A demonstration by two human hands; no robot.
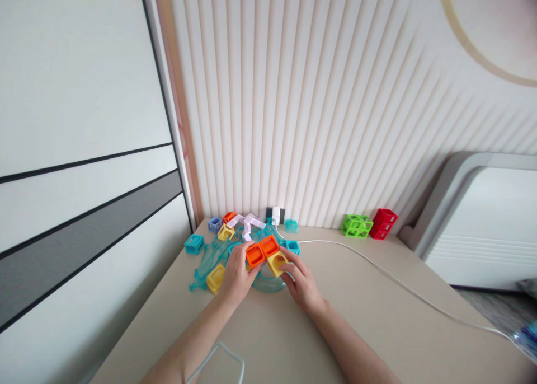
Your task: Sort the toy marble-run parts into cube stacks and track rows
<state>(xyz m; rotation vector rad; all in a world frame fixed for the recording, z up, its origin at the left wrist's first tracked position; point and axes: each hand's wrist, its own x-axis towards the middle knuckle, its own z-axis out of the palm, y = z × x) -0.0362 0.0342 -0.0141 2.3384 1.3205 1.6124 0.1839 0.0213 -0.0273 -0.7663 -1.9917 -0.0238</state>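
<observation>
In the head camera's view, a person is holding a small cluster of toy pieces above a beige table (335, 322), near its middle. The left hand (235, 273) is closing thumb and fingers around the outer end of two orange frames (255, 256), which are lying edge to edge. The right hand (298, 282), fingers partly curled, is pinching a yellow frame (276, 265) that is touching the lower edge of the right-hand orange one; whether the two are locked together, one cannot tell. The two-ended grip is probably steadying the cluster while leaving its faces exposed.

Beyond the hands, translucent teal pieces (212, 259) are lying heaped with lilac pieces (253, 221), seemingly within easy reach. Green blocks (356, 226) and red blocks (383, 224) are standing near the ribbed wall (293, 104), well apart from the heap, perhaps set aside to leave working room. A white cable (377, 265) is trailing from a plug (276, 215) across the tabletop. No brand, label or writing is showing legibly anywhere.
</observation>
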